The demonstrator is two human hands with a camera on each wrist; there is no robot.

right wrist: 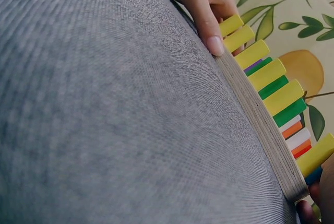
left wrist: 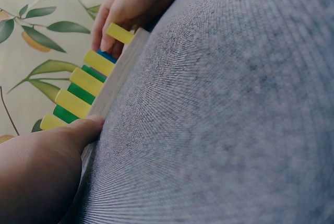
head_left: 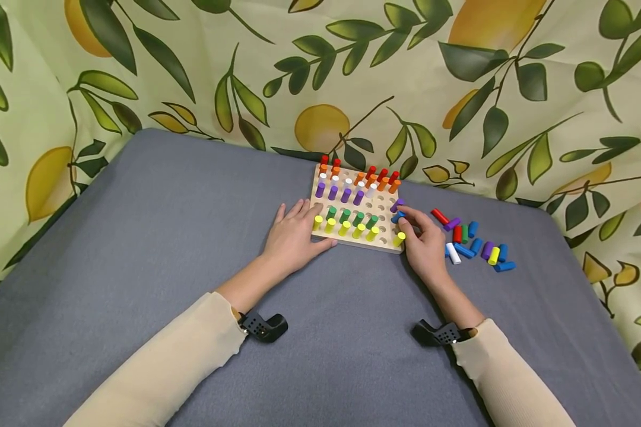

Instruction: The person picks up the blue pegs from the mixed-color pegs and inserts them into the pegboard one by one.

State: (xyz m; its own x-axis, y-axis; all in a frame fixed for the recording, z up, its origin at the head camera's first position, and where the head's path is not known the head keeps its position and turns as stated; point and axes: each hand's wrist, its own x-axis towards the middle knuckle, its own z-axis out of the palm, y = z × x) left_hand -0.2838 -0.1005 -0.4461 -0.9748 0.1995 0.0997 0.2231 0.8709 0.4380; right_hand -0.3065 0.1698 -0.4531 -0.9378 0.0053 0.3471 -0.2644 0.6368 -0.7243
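Note:
A wooden peg board [head_left: 390, 248] carries rows of coloured pegs. Along its left edge lies my left hand [head_left: 294, 234], fingers extended, the index reaching the left side and the thumb [left wrist: 91, 126] pressing the front edge. At the right end, my right hand [head_left: 426, 240] pinches a blue peg [head_left: 397, 217] between thumb and forefinger, at the board's surface. In the left wrist view, this blue peg [left wrist: 106, 55] shows partly behind a yellow one. A purple peg [head_left: 397, 205] stands just behind it, and a yellow peg [head_left: 399, 239] in front, at the near right corner.
Loose pegs in several colours lie on the grey cloth right of my right hand, among them a red peg [head_left: 440, 216], a white peg [head_left: 453, 254] and a blue peg [head_left: 505, 267]. Behind the table [head_left: 192, 178] hangs a leaf-patterned curtain [head_left: 278, 53], close to the board's back edge.

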